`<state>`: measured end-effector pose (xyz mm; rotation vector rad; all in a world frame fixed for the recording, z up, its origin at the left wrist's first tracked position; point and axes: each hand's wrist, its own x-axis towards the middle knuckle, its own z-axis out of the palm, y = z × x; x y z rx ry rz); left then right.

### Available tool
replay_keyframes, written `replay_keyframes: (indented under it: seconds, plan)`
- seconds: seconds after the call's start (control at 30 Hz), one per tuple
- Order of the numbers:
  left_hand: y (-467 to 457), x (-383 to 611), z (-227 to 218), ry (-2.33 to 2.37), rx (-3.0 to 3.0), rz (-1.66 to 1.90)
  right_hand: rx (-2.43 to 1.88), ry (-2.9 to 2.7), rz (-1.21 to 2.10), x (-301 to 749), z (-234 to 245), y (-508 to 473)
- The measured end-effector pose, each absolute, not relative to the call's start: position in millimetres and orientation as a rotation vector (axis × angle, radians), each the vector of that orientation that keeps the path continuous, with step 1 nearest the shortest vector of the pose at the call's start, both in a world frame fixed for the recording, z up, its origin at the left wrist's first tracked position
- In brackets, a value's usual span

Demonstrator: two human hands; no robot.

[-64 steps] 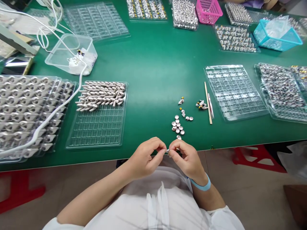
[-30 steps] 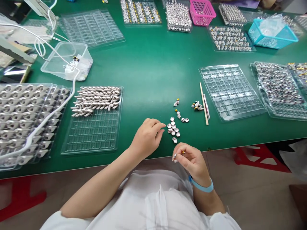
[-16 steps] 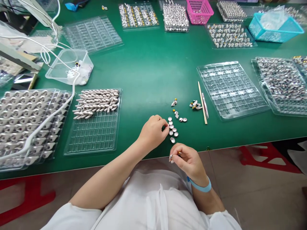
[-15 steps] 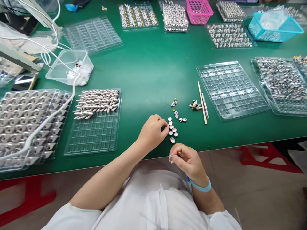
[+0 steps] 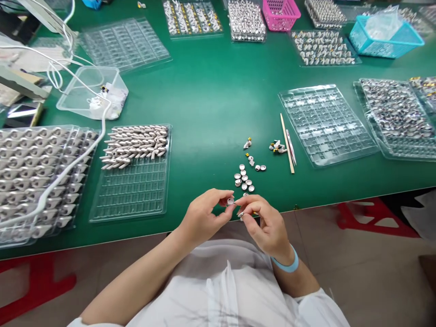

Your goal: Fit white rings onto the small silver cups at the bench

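Observation:
Between thumb and fingers, my left hand (image 5: 207,211) pinches a small round white cap (image 5: 230,200) near the table's front edge. My right hand (image 5: 267,225), with a light-blue band at the wrist, is closed on a small white earbud-like part (image 5: 241,215), mostly hidden by the fingers; a bit of yellow shows behind them. The fingertips of both hands meet or nearly meet. Just beyond them lie several loose round caps (image 5: 244,178). Farther off are white parts with yellow ends (image 5: 251,160) and a small pile of similar parts (image 5: 277,146).
A wooden stick (image 5: 287,143) and tweezers (image 5: 291,147) lie right of the pile, beside a clear tray (image 5: 327,125). On the left are a half-filled tray (image 5: 131,195), stacked trays of grey shells (image 5: 41,177), a clear box (image 5: 73,102) and a white cable (image 5: 71,165).
My left hand has drawn back from the loose caps toward my right hand, now with one cap in its fingers. My right hand stays nearly in place, still holding its part.

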<state>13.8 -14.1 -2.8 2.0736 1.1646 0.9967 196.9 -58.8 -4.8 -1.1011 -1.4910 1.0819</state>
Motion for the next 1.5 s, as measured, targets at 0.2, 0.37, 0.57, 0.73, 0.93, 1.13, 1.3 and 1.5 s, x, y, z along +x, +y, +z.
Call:
replay_keyframes:
  seconds: [0.2,0.37,0.57,0.73,0.93,1.13,1.3,1.5]
  plan:
    - [-16,7,-11,1.059,2.062,1.039,-1.085,-1.764,0.924,183,3,-51]
    - [-18,-4,-11,1.024,1.988,0.938,-1.081,-1.844,0.915,180,3,-47]
    - [-19,-11,-8,1.032,1.906,0.881,-1.148,-1.723,1.006,177,3,-46]
    - [-21,-12,-11,1.029,1.907,0.962,-1.275,-1.659,1.027,178,6,-41]
    - [-21,-6,-13,1.008,1.981,1.027,-1.285,-1.737,1.157,176,9,-35]
    - [-20,-7,-14,0.982,2.052,1.055,-1.294,-1.747,1.226,179,13,-32]
    - [-21,-11,-12,0.987,2.034,0.981,-1.287,-1.74,1.274,180,13,-30]
    - [-20,-12,-10,0.991,1.965,0.925,-1.288,-1.734,1.309,179,14,-30]
